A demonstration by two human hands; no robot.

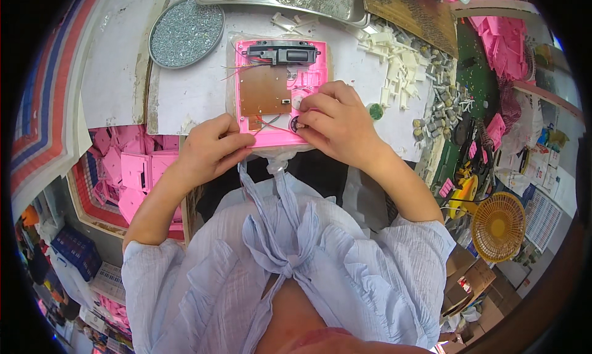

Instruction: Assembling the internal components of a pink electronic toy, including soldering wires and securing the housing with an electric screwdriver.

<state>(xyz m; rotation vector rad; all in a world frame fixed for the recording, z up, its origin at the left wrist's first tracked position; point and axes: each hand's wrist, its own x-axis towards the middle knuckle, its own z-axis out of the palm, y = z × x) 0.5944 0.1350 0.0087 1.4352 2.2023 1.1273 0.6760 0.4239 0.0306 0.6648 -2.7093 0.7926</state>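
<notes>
A pink plastic casing (pixel 280 138) lies with its inside up on the worktable before me. It holds a brown circuit board (pixel 262 89), thin wires and a long black module (pixel 283 55) across its far end. The fingers of my left hand (pixel 213 146) are closed on the casing's near left corner. On the near right side, my right hand (pixel 338 121) pinches at a small round dark part (pixel 295 124) inside the casing; its fingertips partly cover that part. A white round piece (pixel 298 102) sits just beyond it.
A round tray of screws (pixel 188 32) stands at the far left, a metal tray of small parts (pixel 314 1) at the far edge. White plastic pieces (pixel 394 61) and small motors (pixel 435 110) lie to the right. A bin of pink parts (pixel 132 163) is at the left.
</notes>
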